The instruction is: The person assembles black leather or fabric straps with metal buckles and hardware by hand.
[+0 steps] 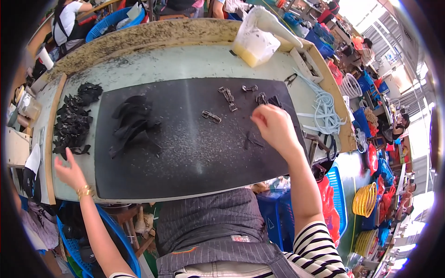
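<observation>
My right hand [274, 124] is loosely closed over the small metal buckles [229, 98] on the black mat [185, 153]; I cannot tell if it holds one. They look light, stiff, slippery; I would pinch the frame. My left hand [69, 171] is open near the black straps [72, 123]

My right hand [274, 126] covers whatever it pinches; my fingertips and any piece under them are not visible to me. My left hand [69, 170] shows only its back, the palm hidden. The small metal buckles [228, 97] on the black mat [185, 157] are too small to make out.
</observation>
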Demonstrator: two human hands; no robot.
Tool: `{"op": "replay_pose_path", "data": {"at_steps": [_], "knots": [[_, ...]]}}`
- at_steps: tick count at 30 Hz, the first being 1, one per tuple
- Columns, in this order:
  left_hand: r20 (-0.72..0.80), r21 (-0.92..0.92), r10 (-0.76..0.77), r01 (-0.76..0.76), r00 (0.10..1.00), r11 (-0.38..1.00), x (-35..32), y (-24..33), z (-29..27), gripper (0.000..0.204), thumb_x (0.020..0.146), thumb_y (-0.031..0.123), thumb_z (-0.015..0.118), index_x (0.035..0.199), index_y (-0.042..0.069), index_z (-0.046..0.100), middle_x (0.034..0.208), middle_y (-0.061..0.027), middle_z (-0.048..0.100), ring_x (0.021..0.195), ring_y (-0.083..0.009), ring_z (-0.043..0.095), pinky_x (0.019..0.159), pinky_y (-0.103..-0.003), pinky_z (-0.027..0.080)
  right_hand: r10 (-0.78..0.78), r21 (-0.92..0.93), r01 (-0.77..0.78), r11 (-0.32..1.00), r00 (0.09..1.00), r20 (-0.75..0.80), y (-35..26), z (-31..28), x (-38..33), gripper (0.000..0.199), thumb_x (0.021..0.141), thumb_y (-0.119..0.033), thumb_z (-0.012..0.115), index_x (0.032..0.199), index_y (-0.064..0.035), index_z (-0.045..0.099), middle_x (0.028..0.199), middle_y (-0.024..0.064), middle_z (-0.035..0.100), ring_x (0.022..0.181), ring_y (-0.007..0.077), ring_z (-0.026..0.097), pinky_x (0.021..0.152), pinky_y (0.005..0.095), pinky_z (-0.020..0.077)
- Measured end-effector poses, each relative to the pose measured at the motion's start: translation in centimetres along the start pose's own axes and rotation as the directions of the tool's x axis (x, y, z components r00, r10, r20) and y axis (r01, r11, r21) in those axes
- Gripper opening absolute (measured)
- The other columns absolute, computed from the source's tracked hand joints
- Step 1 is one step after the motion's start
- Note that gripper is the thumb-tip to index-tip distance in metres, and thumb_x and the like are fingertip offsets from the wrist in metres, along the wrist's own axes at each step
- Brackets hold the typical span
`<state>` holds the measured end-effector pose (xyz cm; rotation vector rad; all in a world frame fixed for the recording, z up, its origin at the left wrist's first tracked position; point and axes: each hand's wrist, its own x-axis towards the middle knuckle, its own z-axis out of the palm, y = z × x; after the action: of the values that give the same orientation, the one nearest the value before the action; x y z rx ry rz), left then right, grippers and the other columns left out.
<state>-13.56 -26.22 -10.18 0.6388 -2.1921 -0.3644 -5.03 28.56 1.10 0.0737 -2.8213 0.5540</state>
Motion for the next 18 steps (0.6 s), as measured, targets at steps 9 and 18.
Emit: {"op": "replay_pose_path", "data": {"at_steps": [9,18], "knots": [[0.167,-0.876,0.924,-0.379,0.343,0.299,-13.3,27.1,-7.5,0.022,0.076,-0.004,0.06,0.097,0.003,0.061,0.098,-0.0091,0.063,0.094,-0.0283,0.058,0.082,-0.035,0.048,-0.05,-0.065,0.048,0.997,0.998,-0.025,0.8,2.0,-5.2,0.007,0.076,-0.006,0.059,0.08,-0.0011,0.056,0.078,0.0141,0.055,0.08,0.03,0.057,0.07,0.0398,0.0475],[0.274,-0.899,0.938,-0.291,0.213,0.328,-14.5,31.0,-3.4,0.023,0.078,0.001,0.06,0.1,0.003,0.062,0.084,-0.0091,0.058,0.076,-0.0257,0.059,0.07,-0.033,0.049,0.152,0.419,-0.074,0.905,0.976,-0.156,-1.2,0.7,-6.9,0.012,0.081,0.002,0.059,0.092,0.0005,0.054,0.075,0.0115,0.062,0.066,0.0204,0.064,0.06,0.028,0.0496]]}}
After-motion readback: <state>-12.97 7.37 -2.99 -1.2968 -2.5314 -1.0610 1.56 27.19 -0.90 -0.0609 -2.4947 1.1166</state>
